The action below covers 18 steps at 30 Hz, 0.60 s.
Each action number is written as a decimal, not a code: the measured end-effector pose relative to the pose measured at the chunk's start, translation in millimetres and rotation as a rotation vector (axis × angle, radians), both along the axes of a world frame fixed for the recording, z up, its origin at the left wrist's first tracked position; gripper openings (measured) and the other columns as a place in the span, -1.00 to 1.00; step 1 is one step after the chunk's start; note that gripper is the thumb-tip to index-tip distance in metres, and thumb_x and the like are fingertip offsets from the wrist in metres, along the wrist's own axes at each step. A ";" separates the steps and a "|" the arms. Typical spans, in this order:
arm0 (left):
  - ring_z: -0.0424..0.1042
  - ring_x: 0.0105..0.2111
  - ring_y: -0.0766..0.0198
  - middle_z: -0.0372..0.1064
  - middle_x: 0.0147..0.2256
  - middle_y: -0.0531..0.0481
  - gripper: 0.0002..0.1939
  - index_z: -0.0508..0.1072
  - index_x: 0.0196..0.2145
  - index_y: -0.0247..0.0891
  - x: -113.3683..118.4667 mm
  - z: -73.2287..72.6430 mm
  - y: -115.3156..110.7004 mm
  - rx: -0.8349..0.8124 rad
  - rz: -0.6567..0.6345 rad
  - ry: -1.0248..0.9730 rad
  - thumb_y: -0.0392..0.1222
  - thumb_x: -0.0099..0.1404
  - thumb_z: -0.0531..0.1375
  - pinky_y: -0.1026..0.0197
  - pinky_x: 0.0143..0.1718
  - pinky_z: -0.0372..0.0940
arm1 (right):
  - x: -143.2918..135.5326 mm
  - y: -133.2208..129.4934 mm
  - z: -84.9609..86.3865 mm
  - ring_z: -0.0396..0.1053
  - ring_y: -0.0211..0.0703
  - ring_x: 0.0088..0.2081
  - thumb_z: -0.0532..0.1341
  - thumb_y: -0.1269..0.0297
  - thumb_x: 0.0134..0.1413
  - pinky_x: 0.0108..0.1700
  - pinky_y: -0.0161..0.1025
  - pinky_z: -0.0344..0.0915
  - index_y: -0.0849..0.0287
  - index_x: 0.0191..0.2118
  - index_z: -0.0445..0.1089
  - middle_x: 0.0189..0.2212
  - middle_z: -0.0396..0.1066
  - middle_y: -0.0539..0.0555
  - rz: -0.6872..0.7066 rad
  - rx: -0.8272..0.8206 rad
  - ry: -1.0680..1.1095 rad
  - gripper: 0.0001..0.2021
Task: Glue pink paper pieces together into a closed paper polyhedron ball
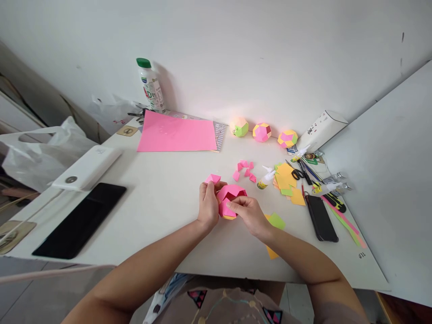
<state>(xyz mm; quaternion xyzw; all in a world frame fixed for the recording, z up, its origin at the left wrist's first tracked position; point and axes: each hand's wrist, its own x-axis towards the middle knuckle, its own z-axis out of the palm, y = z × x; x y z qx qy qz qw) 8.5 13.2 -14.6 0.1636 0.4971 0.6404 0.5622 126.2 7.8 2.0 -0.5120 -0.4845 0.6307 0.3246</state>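
A partly open pink paper ball [232, 191] with a yellow underside is held between both hands over the table's front half. My left hand [209, 202] is closed along the ball's left side. A small pink folded paper piece [213, 178] pokes up at that hand's thumb and fingertips. My right hand [249, 211] pinches the ball's near right edge, with the thumb on a pink panel. The inside of the ball shows through a jagged gap on top. Just beyond lie several loose pink folded pieces [243, 168], with a small glue bottle [266, 178] to their right.
Finished paper balls [262, 132] line the wall. Pink card [178, 135] lies at the back left, near a green-capped bottle [150, 85]. A black tablet [83, 220] and white power bank [87, 167] are left. Yellow paper [285, 176], scissors [297, 173] and a phone [321, 217] sit right.
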 end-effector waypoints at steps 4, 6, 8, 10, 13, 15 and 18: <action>0.41 -0.43 0.30 0.41 -0.41 0.05 -0.86 0.15 -0.37 -0.19 0.3 1.2 0.1 -0.024 0.017 -0.014 -0.11 0.32 0.00 0.21 -0.40 0.32 | -3.0 -4.2 -0.4 0.17 -0.28 -0.49 0.31 0.17 -0.13 -0.39 -0.27 0.14 0.19 -0.58 0.39 -0.61 0.28 -0.04 -0.013 0.019 -0.054 -0.79; 0.41 -0.44 0.30 0.40 -0.43 0.06 -0.85 0.15 -0.37 -0.19 0.3 0.1 0.0 -0.022 0.026 -0.020 -0.11 0.32 0.01 0.22 -0.40 0.32 | -4.3 -5.9 -1.0 0.15 -0.29 -0.50 0.31 0.15 -0.14 -0.40 -0.27 0.13 0.18 -0.59 0.37 -0.62 0.27 -0.05 -0.022 0.023 -0.055 -0.77; 0.40 -0.45 0.30 0.39 -0.44 0.06 -0.85 0.15 -0.38 -0.18 0.3 -1.7 -0.1 -0.025 0.033 -0.026 -0.10 0.31 0.02 0.22 -0.40 0.31 | -5.4 -7.6 -1.8 0.15 -0.29 -0.51 0.31 0.14 -0.14 -0.42 -0.27 0.12 0.18 -0.58 0.36 -0.62 0.26 -0.05 -0.031 0.029 -0.060 -0.77; 0.40 -0.45 0.31 0.39 -0.44 0.07 -0.85 0.15 -0.37 -0.18 0.3 -3.6 -0.2 -0.029 0.036 -0.030 -0.10 0.31 0.02 0.22 -0.40 0.31 | -6.3 -9.6 -2.7 0.14 -0.29 -0.51 0.31 0.13 -0.14 -0.43 -0.27 0.11 0.18 -0.57 0.36 -0.61 0.26 -0.05 -0.037 0.038 -0.072 -0.77; 0.39 -0.46 0.32 0.37 -0.44 0.08 -0.84 0.15 -0.37 -0.18 0.5 -5.6 -0.5 -0.029 0.036 -0.044 -0.09 0.31 0.02 0.23 -0.41 0.31 | -7.2 -12.8 -4.5 0.13 -0.29 -0.52 0.30 0.12 -0.12 -0.45 -0.27 0.09 0.18 -0.56 0.34 -0.62 0.24 -0.05 -0.039 0.059 -0.085 -0.76; 0.38 -0.48 0.33 0.36 -0.46 0.09 -0.84 0.14 -0.38 -0.18 0.7 -6.1 -0.8 -0.027 0.035 -0.051 -0.09 0.31 0.02 0.24 -0.42 0.30 | -7.6 -14.7 -5.6 0.11 -0.30 -0.53 0.29 0.12 -0.10 -0.46 -0.28 0.09 0.17 -0.57 0.31 -0.62 0.22 -0.05 -0.037 0.081 -0.085 -0.74; 0.38 -0.49 0.33 0.36 -0.47 0.09 -0.84 0.14 -0.39 -0.18 0.9 -6.0 -1.1 -0.035 0.030 -0.046 -0.10 0.31 0.02 0.25 -0.44 0.29 | -7.8 -16.2 -6.5 0.09 -0.31 -0.54 0.28 0.12 -0.08 -0.47 -0.28 0.08 0.16 -0.59 0.26 -0.63 0.19 -0.06 -0.029 0.098 -0.094 -0.72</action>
